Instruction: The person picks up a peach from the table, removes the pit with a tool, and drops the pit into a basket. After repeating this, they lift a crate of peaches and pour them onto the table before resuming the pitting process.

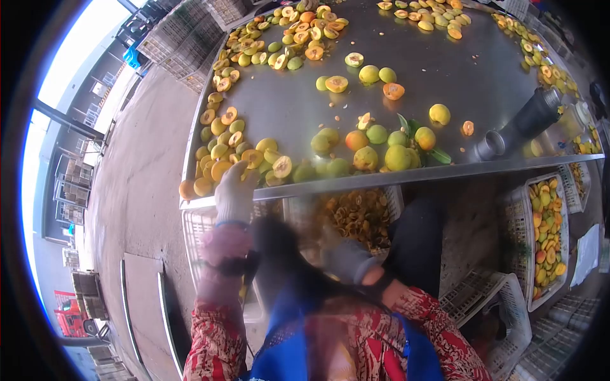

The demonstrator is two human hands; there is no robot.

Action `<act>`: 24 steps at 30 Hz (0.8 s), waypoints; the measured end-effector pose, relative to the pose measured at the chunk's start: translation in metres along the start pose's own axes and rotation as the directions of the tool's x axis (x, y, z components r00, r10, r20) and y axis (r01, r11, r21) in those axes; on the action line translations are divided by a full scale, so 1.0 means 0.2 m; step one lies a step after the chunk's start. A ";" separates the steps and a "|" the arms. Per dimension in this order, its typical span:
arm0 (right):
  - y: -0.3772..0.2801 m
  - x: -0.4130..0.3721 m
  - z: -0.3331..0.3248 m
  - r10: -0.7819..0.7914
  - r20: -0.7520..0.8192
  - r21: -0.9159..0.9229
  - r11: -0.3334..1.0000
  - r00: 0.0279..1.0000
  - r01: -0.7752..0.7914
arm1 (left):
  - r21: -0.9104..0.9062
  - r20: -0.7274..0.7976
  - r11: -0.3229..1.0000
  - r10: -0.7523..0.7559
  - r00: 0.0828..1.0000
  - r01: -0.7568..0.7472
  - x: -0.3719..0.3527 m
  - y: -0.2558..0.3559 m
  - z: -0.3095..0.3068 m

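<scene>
My left hand (235, 193), in a pale glove, reaches over the near left corner of the metal table (286, 108). Its fingertips touch the pile of halved yellow-green fruit (219, 151) there; whether they grip a piece is hidden. Below the table edge, my right hand (346, 257), also gloved, is smeared by motion beside a crate of cut fruit pieces (359, 216). What it holds, if anything, cannot be made out. Whole fruits (398, 157), some with leaves, lie along the near table edge.
More halved fruit (305, 32) lies at the far left of the table. A dark cylindrical object (530, 120) lies at the right. Below right stand a crate of fruit (548, 235) and an empty-looking white crate (511, 317). Stacked crates (178, 44) stand beyond the table.
</scene>
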State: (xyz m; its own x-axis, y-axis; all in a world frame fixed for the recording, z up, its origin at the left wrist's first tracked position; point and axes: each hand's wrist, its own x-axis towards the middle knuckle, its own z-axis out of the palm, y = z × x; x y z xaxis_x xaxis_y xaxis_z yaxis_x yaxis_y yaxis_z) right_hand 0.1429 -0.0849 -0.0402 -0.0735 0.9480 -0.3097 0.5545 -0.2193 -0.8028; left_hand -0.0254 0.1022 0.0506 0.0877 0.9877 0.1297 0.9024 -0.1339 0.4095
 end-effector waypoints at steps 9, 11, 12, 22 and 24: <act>0.04 0.00 -0.16 -0.174 -0.317 0.247 0.934 0.932 0.259 | -0.179 0.201 0.908 0.410 0.890 -0.378 0.57 1.26 0.72; 0.05 0.00 -0.21 -0.063 -0.264 0.291 0.946 0.962 0.142 | -0.005 0.338 0.886 0.437 0.834 -0.463 0.64 1.37 0.84; 0.04 -0.02 -0.27 -0.019 -0.188 0.320 0.944 0.982 0.080 | 0.005 0.243 0.901 0.419 0.875 -0.433 0.64 1.39 0.85; 0.02 -0.05 -0.22 -0.075 -0.390 0.278 0.941 0.918 0.194 | 0.350 0.091 0.804 0.482 0.871 -0.482 0.84 0.95 0.76; 0.02 -0.04 -0.20 -0.117 -0.413 0.296 0.921 0.903 0.254 | 0.351 0.253 0.722 0.540 0.803 -0.596 0.74 0.99 0.67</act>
State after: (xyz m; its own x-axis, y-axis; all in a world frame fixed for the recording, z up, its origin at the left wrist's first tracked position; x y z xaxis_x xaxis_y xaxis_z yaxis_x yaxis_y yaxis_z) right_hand 0.1784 -0.0832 -0.0200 0.2107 0.9772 0.0241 0.2468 -0.0293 -0.9686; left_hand 0.2233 0.2335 0.0298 0.6644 0.7411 0.0965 0.7473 -0.6571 -0.0987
